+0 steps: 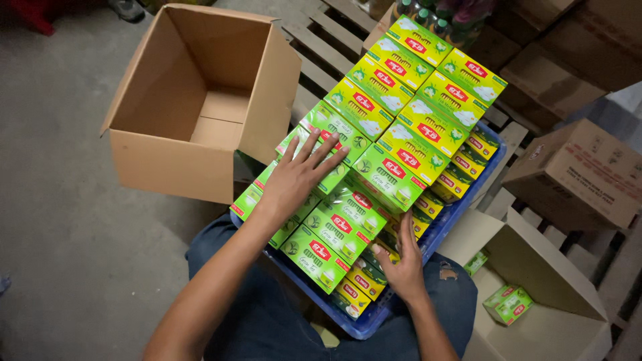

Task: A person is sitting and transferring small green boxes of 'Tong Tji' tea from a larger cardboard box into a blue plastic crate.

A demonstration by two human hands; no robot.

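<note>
While the green and yellow tea cartons (394, 127) are sitting heaped above the rim of the blue crate (374, 321) on the person's lap, the top layer is risking a slide. Empty brown box (200, 100): standing open on the floor. Smaller box (535, 294): holding apparently two cartons. Left hand (297, 177): lying flat, fingers spread, on the stack. Right hand (401, 261): gripping a carton at the crate's edge.

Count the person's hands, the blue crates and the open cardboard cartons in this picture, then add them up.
Hands: 2, the left hand and the right hand
Blue crate: 1
Open cardboard cartons: 2, the empty carton and the lower carton
Total: 5
</note>
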